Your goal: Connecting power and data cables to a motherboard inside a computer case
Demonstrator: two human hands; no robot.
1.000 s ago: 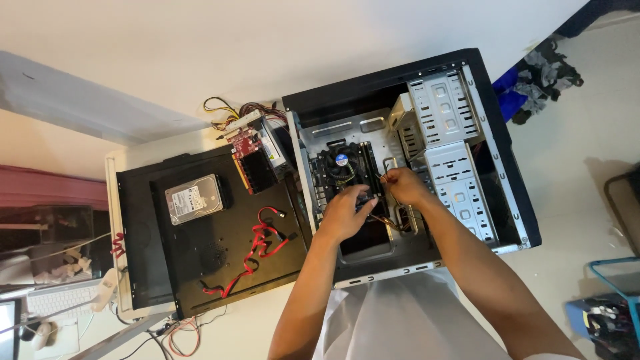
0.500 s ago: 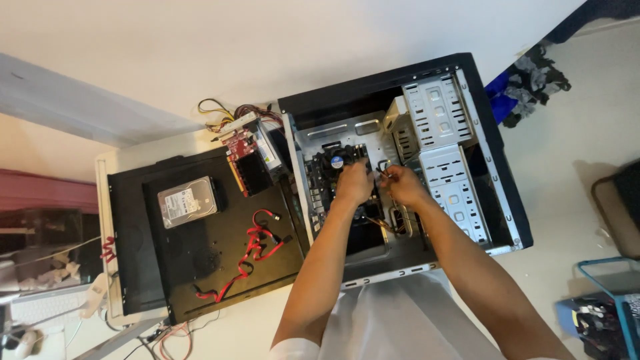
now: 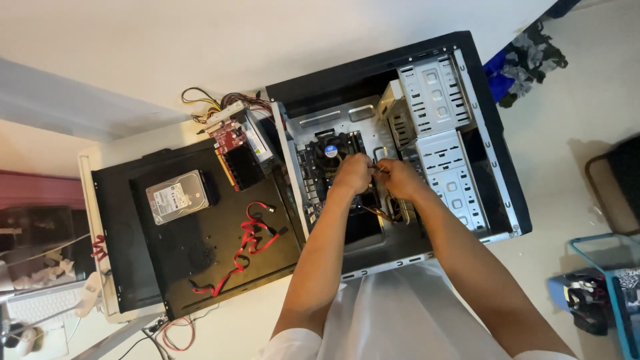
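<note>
An open black computer case [image 3: 497,143] lies on its side on the floor. Both my hands reach into it over the dark motherboard [image 3: 313,175]. My left hand [image 3: 352,173] is curled, fingers pinched next to the round cooler fan [image 3: 331,149]. Close beside it, my right hand [image 3: 399,179] is also curled; the two nearly touch. Something small sits between the fingertips, too small to name. Thin yellowish wires [image 3: 380,213] run under my right hand. Grey metal drive cages [image 3: 437,120] stand to the right of my hands.
The black side panel [image 3: 167,253] lies left of the case, carrying a silver hard drive [image 3: 175,196], red data cables [image 3: 243,247] and a red circuit card [image 3: 230,139]. A bundle of power cables [image 3: 210,107] lies behind. A blue crate [image 3: 610,293] stands at right.
My left hand has moved up the motherboard towards the fan, and my right hand has followed it. The view has shifted slightly.
</note>
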